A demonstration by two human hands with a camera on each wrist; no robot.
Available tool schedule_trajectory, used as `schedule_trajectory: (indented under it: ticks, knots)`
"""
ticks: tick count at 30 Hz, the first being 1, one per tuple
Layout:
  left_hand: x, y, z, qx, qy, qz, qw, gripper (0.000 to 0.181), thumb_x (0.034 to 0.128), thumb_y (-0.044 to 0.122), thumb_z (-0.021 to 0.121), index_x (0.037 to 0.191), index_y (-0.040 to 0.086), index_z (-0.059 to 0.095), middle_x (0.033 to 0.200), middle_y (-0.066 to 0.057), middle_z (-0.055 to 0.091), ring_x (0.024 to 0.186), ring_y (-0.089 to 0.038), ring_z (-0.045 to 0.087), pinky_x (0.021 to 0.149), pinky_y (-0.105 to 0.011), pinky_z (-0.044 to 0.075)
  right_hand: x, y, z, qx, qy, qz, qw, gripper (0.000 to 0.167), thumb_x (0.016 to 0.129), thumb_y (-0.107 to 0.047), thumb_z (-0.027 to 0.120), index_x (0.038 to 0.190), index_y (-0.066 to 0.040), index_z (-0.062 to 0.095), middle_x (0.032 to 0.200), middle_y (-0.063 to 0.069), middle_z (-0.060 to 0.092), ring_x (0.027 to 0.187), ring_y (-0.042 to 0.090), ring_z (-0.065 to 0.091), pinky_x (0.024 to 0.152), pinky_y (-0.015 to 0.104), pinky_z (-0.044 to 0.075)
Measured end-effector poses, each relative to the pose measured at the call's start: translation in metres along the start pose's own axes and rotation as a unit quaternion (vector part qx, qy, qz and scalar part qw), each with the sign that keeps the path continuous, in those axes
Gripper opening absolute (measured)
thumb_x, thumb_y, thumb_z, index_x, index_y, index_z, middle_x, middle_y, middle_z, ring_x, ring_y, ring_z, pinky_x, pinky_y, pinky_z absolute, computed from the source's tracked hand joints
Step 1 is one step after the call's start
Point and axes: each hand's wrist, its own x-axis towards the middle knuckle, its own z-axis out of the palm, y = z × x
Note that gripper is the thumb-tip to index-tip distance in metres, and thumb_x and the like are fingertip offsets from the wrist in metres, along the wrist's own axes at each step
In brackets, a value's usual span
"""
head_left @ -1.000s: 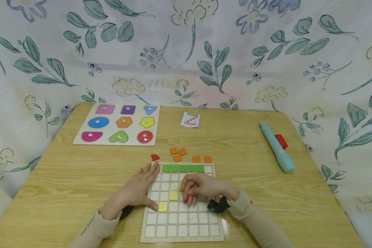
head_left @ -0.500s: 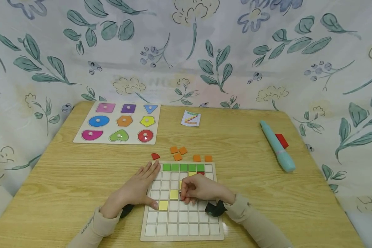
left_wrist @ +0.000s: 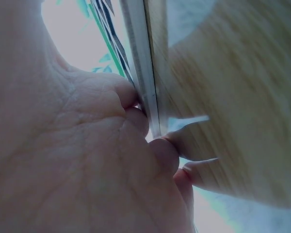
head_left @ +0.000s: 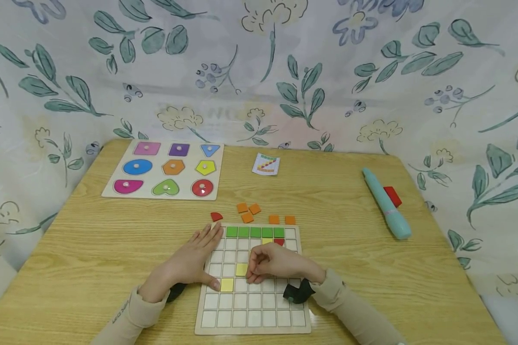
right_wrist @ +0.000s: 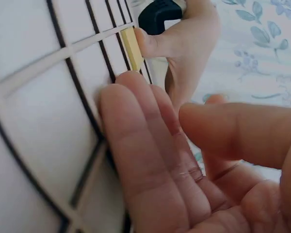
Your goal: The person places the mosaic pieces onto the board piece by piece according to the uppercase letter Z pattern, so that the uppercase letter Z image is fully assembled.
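Observation:
The left hand lies spread along the left edge of the gridded wooden board, its thumb beside a yellow square. In the left wrist view, fingers touch the board's edge. Over the middle of the board is the right hand, fingertips down near another yellow square. The right wrist view shows these fingers fairly straight against the grid, thumb apart, with no piece visible between them. Whatever lies beneath the fingertips is hidden. Green squares line the top row; below are a yellow piece and a red one.
Several orange squares and a red quarter piece lie behind the board. Farther back are a shape puzzle and a pattern card. At right, a turquoise object lies beside a red block.
The right hand has shifted slightly left over the board. The red piece seen at its fingers earlier is out of sight. The left hand stays in place.

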Motion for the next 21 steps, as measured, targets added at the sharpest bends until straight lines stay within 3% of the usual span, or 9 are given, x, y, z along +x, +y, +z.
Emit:
schedule_trajectory:
  ticks: [3,8,11,16,21]
  knots:
    - [0.0,-0.001,-0.003,0.002,0.0,0.0,1.0,0.128,0.0617,0.054,0.083,0.153,-0.004,0.015,0.163,-0.02,0.007,0.149,-0.043,0.004,0.119,-0.061,0.011,0.006,-0.006,-0.001,-0.008,-0.005,-0.003,0.9999,0.008,0.094,0.008,0.049,0.09,0.005,0.055,0.09,0.012,0.069,0.082,0.015,0.069,0.076,0.029,0.06]
    - [0.0,-0.003,-0.008,0.006,-0.003,-0.003,1.0,0.127,0.0623,0.056,0.082,0.153,-0.003,0.015,0.163,-0.019,0.007,0.15,-0.042,0.003,0.12,-0.06,0.01,0.024,-0.023,-0.005,-0.112,0.014,-0.043,0.9927,0.009,0.096,0.001,0.051,0.096,0.002,0.06,0.093,0.01,0.067,0.08,0.01,0.063,0.075,0.022,0.056]
    - [0.0,-0.004,-0.009,0.007,-0.004,0.001,1.0,0.127,0.0627,0.057,0.081,0.153,-0.003,0.015,0.163,-0.02,0.008,0.15,-0.043,0.003,0.12,-0.061,0.01,0.042,-0.036,-0.01,-0.193,0.062,-0.068,0.9769,0.011,0.097,-0.008,0.056,0.102,-0.003,0.064,0.101,0.008,0.067,0.085,0.009,0.06,0.078,0.02,0.052]
    - [0.0,-0.005,-0.007,0.019,-0.002,0.013,0.9997,0.128,0.0621,0.06,0.08,0.153,-0.004,0.016,0.162,-0.022,0.01,0.148,-0.046,0.006,0.118,-0.063,0.012,0.08,-0.053,-0.015,-0.259,0.145,-0.095,0.9503,0.018,0.099,-0.015,0.055,0.112,-0.008,0.065,0.116,0.006,0.068,0.106,0.018,0.064,0.09,0.026,0.052]
    - [0.0,-0.004,-0.004,0.025,-0.003,0.02,0.9995,0.129,0.062,0.062,0.079,0.152,-0.006,0.016,0.161,-0.024,0.012,0.148,-0.046,0.008,0.118,-0.062,0.014,0.109,-0.063,-0.011,-0.354,0.143,-0.103,0.9182,0.03,0.1,-0.008,0.049,0.128,-0.011,0.061,0.128,0.008,0.064,0.111,0.022,0.062,0.089,0.027,0.051]
